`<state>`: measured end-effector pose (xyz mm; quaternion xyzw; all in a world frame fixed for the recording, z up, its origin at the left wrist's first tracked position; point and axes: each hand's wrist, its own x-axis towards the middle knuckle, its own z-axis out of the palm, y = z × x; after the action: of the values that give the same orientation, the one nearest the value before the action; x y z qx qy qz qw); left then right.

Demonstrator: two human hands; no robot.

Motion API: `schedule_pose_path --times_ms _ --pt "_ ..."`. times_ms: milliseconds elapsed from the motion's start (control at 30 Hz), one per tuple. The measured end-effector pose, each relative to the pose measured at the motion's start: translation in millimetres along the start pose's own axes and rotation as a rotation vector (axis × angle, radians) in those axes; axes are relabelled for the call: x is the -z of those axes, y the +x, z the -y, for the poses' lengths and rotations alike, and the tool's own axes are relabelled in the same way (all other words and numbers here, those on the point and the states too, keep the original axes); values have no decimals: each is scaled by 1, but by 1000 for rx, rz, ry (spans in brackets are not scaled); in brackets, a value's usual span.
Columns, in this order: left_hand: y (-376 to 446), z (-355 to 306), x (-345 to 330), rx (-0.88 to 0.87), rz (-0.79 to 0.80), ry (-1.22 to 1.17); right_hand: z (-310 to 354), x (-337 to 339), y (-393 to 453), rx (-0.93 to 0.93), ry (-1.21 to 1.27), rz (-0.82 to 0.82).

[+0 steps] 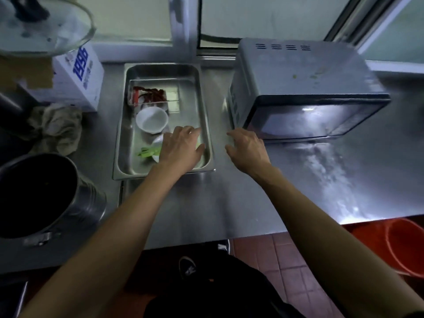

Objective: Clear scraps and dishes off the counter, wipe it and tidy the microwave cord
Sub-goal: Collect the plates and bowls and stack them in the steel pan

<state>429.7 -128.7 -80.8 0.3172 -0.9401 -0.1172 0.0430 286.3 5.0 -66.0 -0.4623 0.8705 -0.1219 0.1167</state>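
steel tray (128, 134) on counter (229, 203) | holds white bowl (152, 120), green scraps (146, 152)

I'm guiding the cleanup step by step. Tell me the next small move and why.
Probably grip the steel tray with the left hand, which already hovers over its near right corner, and lift it off the counter: the bowl and green scraps lie inside.

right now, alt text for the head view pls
Over a steel counter, the left hand reaches into a metal tray holding a white bowl and scraps, while the right hand hovers open beside a microwave.
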Motion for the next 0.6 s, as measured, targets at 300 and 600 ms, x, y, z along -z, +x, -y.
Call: schedule_pose_path --times_ms 300,600 --pt "11 -100 -7 -212 9 17 -76 37 -66 -189 31 -91" --pt "11 -230 -43 -324 60 -2 -189 62 -129 -281 37 -121"
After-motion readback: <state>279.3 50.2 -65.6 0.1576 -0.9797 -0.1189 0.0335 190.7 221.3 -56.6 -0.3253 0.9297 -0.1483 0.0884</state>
